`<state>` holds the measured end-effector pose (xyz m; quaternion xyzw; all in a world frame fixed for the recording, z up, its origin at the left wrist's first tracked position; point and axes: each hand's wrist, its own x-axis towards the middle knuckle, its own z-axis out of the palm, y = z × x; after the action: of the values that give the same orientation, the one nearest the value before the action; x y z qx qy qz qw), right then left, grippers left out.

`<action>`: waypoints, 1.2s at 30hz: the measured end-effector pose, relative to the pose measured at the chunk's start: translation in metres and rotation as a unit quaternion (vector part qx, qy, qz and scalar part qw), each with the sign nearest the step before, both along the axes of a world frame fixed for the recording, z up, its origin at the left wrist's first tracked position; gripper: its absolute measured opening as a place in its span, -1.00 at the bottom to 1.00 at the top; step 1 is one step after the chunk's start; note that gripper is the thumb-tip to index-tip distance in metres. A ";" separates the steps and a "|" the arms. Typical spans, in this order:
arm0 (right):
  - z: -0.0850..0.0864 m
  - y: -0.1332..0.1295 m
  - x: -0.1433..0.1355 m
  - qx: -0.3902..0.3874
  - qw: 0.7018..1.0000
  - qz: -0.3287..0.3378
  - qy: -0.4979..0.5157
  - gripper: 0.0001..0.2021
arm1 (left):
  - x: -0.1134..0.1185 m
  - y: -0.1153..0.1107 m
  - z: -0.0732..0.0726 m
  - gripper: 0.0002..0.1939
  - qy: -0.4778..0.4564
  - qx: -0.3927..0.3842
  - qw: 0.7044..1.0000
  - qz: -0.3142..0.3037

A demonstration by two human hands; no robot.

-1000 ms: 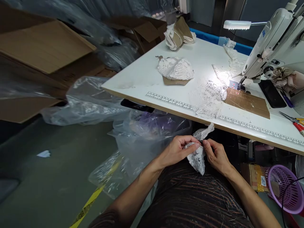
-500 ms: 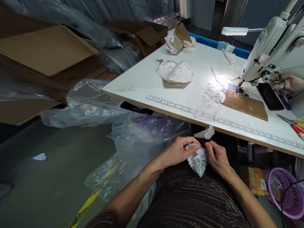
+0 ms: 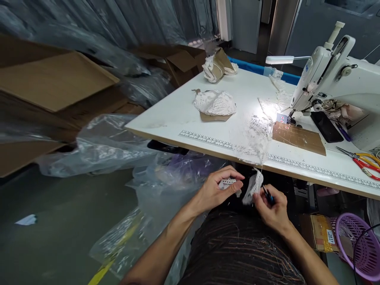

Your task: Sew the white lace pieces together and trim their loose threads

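Below the table's front edge, my left hand [image 3: 221, 189] is closed around a white lace piece [image 3: 228, 183], partly hidden by the fingers. In my right hand [image 3: 274, 208] is a small black-and-blue tool, probably thread snips [image 3: 268, 196]. A second white lace piece [image 3: 254, 186] is at my right thumb and fingertips; whether they pinch it or only touch it I cannot tell. It hangs just under more white lace [image 3: 257, 136] lying on the table, with a thin thread between them. A gap separates my two hands.
A sewing machine [image 3: 316, 75] stands on the white table [image 3: 166, 111], beside brown card [image 3: 298, 136], a phone [image 3: 326, 126] and red-and-orange-handled scissors [image 3: 366, 164]. Lace cups [image 3: 215, 103] lie further left. Plastic bags [image 3: 160, 198], cardboard boxes [image 3: 56, 83] and a purple basket [image 3: 356, 249] surround the table.
My hands have moved apart. The left has drawn its lace piece left and up, folding it into the fingers; the right now has the other lace piece at its fingertips and the tool shows.
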<state>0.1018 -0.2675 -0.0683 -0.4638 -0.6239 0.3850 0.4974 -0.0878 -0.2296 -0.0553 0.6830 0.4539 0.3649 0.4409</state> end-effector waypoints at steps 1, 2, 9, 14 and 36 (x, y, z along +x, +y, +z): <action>0.005 -0.008 0.004 0.012 0.999 0.034 -0.007 -0.76 | 0.002 0.003 -0.001 -0.59 -0.023 0.008 1.000 -0.015; 0.010 -0.016 0.007 0.022 0.998 0.060 -0.011 -0.78 | 0.005 0.005 -0.004 -0.53 -0.045 0.007 0.998 -0.039; 0.019 -0.039 0.017 -0.001 0.990 0.128 -0.058 -0.82 | 0.039 0.003 -0.015 -0.41 -0.174 -0.138 0.954 -0.201; 0.008 -0.026 0.030 -0.055 0.987 0.128 -0.079 -0.72 | 0.032 -0.003 -0.005 -0.62 -0.129 -0.148 0.967 -0.160; -0.006 0.004 0.020 -0.099 0.982 0.095 -0.133 -0.53 | 0.019 -0.005 -0.003 -0.61 -0.051 -0.129 0.987 -0.081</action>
<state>0.1218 -0.2631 -0.0745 -0.4966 -0.6847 0.4250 0.3226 -0.0691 -0.2348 -0.0580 0.6355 0.4172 0.3003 0.5761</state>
